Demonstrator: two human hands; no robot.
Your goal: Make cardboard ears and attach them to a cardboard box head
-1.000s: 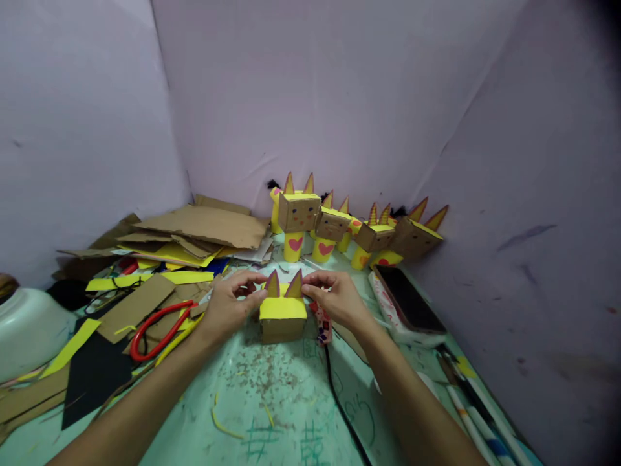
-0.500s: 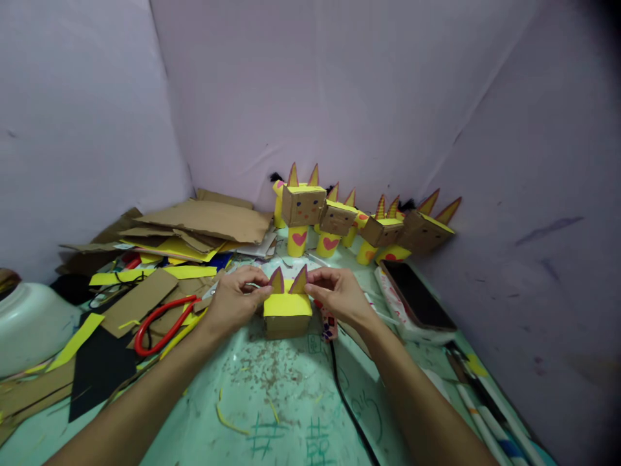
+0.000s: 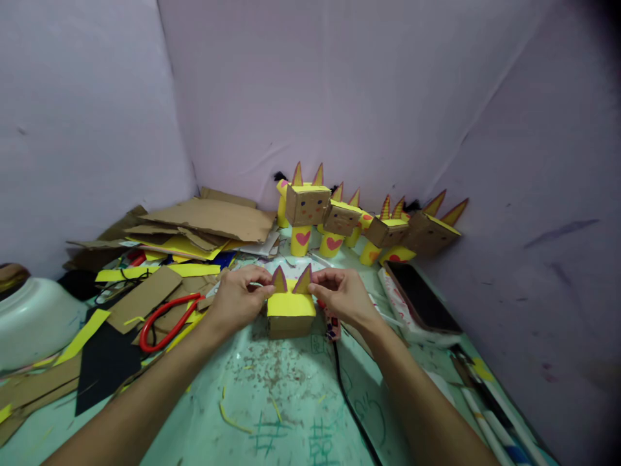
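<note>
In the middle of the head view a small cardboard box (image 3: 291, 327) with a yellow paper top sits on the green table. Two pointed paper ears, yellow with purple edges, stand up on its top. My left hand (image 3: 242, 298) pinches the left ear (image 3: 279, 281) at its outer edge between thumb and fingers. The right ear (image 3: 303, 280) is pinched the same way by my right hand (image 3: 343, 296). A pink patterned object with a black cord (image 3: 333, 325) lies beside the box, partly under my right hand.
Several finished cardboard figures with ears (image 3: 306, 206) stand along the back wall. Cardboard sheets (image 3: 213, 219), red-handled scissors (image 3: 165, 327) and black paper (image 3: 107, 366) lie at left. A phone (image 3: 422, 294) on a white box and several pens (image 3: 490, 414) are at right.
The whole view has shifted slightly, so everything appears a little further right. Both hands keep their pinch on the ears, which look slightly further apart.
</note>
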